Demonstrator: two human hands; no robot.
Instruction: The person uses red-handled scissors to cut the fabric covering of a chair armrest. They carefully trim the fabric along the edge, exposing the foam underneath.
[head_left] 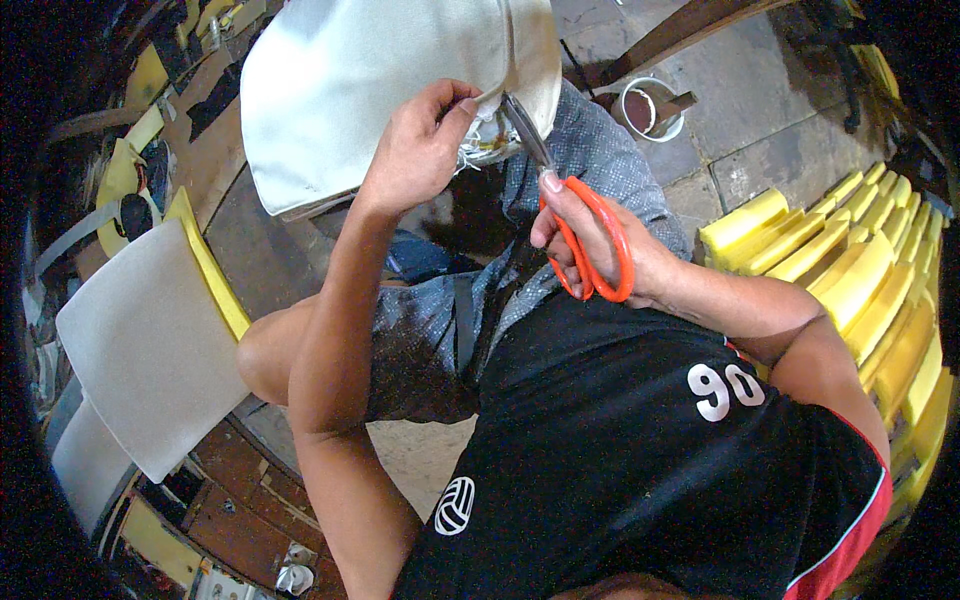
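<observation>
A white upholstered seat cushion (350,100) rests across my lap, its near right corner showing frayed fabric and loose threads (490,138). My left hand (425,140) pinches the edge of the white cover just left of that corner. In my right hand (600,235) is a pair of scissors (604,250) with orange handles, my fingers through the loops. The dark blades point up and away, their tips touching or very close to the fabric beside my left fingers. Whether the blades are parted is hard to make out.
Left of my knee stands another pale upholstered panel (150,340) with a yellow foam edge. Yellow foam pieces (840,260) are stacked at the right. A white bucket (650,108) with a stick in it sits on the tiled floor, near a wooden beam (690,30). Scraps litter the far left.
</observation>
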